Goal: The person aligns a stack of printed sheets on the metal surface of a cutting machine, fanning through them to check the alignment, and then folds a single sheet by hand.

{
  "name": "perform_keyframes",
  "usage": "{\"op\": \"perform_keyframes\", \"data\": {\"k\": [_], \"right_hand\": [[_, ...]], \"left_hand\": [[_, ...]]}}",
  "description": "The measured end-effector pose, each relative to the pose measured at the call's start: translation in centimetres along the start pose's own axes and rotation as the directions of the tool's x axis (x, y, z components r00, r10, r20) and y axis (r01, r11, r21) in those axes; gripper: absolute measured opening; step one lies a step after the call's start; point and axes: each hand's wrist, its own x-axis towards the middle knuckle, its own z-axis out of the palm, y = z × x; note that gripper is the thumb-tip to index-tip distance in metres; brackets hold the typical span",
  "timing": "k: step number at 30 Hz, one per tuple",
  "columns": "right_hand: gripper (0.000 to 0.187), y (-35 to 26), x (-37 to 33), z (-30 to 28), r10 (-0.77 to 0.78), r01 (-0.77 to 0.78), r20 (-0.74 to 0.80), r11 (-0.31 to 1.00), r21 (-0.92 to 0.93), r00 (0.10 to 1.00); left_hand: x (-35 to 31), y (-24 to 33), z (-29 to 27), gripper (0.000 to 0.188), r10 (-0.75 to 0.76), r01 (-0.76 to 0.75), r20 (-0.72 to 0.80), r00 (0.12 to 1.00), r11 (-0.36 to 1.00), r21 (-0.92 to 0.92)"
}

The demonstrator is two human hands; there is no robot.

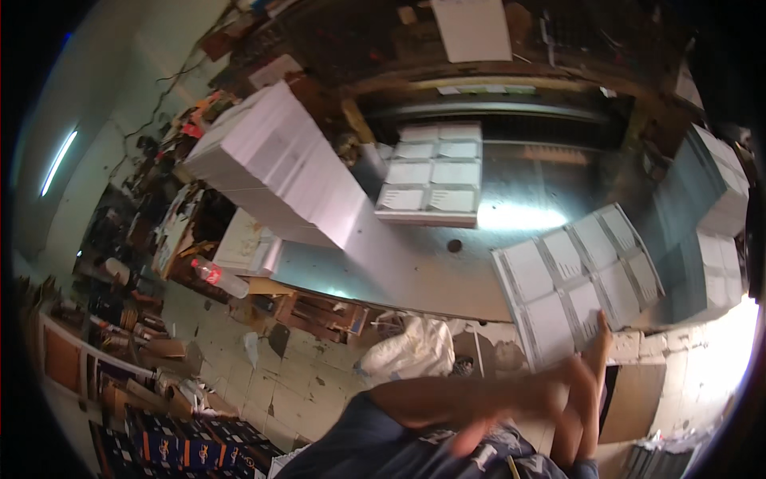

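A printed stack of sheets [578, 275], marked off into several white panels, lies tilted at the table's right front and reaches past its near edge. My right hand [594, 351] grips its near edge, with one digit on top and the other fingers hidden. My left hand [550, 395] crosses in front of my body close to the right wrist. It is smeared by motion, so its fingers cannot be made out. Farther back on the metal table [415, 267], a squared stack of similar printed sheets [431, 172] rests against the machine.
A tall pile of white paper [279, 164] stands on the table's left side. More paper stacks [714, 191] rise at the right. A plastic bottle [219, 278] lies left of the table. A whitish sack [411, 347] and dark cartons [187, 443] are on the floor.
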Motion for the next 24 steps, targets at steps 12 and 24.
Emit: {"op": "perform_keyframes", "data": {"k": [12,24], "right_hand": [[0.051,-2.0,-5.8,7.5,-0.095,0.101,-0.107,0.994,0.049,0.99],[0.062,1.0,-9.2,10.5,-0.032,0.078,-0.295,0.987,0.142,0.955]], "left_hand": [[-25.2,-9.6,-4.8,0.048,-0.704,0.79,-0.431,0.564,0.309,0.53],[-13.2,-25.5,-3.9,0.04,-0.613,0.08,-0.79,0.027,0.789,-0.609]]}}
